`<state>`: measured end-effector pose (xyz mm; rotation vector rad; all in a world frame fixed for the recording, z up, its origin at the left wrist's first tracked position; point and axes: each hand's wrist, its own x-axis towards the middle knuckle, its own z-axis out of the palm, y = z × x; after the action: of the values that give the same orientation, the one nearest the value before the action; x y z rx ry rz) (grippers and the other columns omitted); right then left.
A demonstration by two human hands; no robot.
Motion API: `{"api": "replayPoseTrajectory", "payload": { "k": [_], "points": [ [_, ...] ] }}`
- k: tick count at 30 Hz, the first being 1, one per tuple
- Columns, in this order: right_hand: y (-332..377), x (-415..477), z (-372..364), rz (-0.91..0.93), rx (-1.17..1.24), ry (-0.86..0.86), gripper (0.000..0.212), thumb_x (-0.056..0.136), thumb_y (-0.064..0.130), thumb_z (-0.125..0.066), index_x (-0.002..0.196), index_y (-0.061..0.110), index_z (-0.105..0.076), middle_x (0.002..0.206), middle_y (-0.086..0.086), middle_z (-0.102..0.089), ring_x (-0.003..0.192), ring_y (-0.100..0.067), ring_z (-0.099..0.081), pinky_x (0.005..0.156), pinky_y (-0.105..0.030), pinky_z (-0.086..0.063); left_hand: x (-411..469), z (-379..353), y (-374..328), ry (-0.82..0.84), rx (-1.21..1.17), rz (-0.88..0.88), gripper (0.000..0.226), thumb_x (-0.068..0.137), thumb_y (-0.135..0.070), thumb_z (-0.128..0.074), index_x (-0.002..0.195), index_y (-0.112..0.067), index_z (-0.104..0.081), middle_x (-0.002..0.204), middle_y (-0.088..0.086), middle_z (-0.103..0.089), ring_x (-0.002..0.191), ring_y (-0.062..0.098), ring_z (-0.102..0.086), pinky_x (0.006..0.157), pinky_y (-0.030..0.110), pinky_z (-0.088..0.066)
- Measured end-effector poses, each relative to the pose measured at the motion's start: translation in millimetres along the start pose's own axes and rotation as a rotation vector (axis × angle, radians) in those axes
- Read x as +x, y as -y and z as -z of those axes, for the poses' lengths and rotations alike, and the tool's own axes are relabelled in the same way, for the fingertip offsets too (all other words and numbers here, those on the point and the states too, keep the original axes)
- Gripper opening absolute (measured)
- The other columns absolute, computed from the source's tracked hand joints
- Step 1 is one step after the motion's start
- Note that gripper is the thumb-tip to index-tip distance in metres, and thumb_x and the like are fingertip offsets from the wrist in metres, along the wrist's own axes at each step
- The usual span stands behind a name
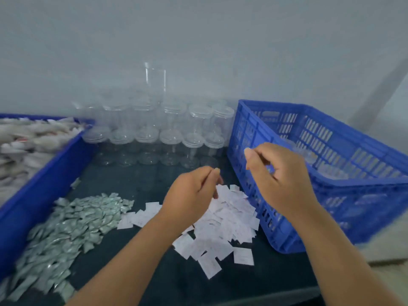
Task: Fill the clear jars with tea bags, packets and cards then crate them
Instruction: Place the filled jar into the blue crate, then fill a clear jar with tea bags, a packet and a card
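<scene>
A heap of small white cards (229,219) lies on the dark table in front of me. My left hand (194,191) hovers over the heap's far edge with fingers curled down, one fingertip touching the cards; whether it pinches one is hidden. My right hand (280,173) is raised beside the blue slatted crate (276,104), fingers loosely curled with nothing visible in them. Several clear jars (167,138) stand stacked at the back. Blurred clear jars (309,155) lie inside the crate. Silver packets (66,228) are piled at the left.
A blue tray (44,184) at the left edge holds a mound of white tea bags (28,142). One tall clear jar (155,78) tops the stack against the grey wall. The table's front edge runs along the bottom right.
</scene>
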<state>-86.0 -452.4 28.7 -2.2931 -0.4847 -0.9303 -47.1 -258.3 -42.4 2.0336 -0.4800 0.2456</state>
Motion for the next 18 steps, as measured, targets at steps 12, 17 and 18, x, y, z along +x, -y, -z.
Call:
{"api": "replayPoseTrajectory", "payload": {
  "k": [12,17,18],
  "points": [
    [89,-101,-224,-0.571,0.546,0.258,0.053,0.101,0.034,-0.068,0.063,0.024,-0.032,0.055,0.011,-0.034,0.054,-0.007,-0.034,0.053,-0.021,-0.034,-137,105,151,-0.222,0.447,0.358,0.051,0.101,-0.053,-0.056,0.065,-0.019,-0.047,0.057,-0.005,-0.050,0.059,0.015,-0.050,0.060,0.036,-0.043],
    [84,-131,-263,-0.576,0.444,0.331,0.053,0.101,0.032,-0.070,0.063,0.021,-0.035,0.055,0.009,-0.040,0.058,-0.010,-0.039,0.057,-0.025,-0.034,-144,109,161,-0.274,0.441,0.298,0.048,0.102,-0.061,-0.042,0.071,-0.025,-0.051,0.064,-0.008,-0.054,0.064,0.013,-0.053,0.057,0.027,-0.041],
    [81,-133,-265,-0.563,0.439,0.322,0.054,0.101,0.032,-0.070,0.062,0.023,-0.034,0.055,0.009,-0.040,0.058,-0.010,-0.040,0.057,-0.024,-0.035,-139,112,160,-0.295,0.418,0.272,0.048,0.101,-0.062,-0.041,0.070,-0.025,-0.051,0.064,-0.007,-0.054,0.063,0.013,-0.053,0.055,0.025,-0.041]
  ]
}}
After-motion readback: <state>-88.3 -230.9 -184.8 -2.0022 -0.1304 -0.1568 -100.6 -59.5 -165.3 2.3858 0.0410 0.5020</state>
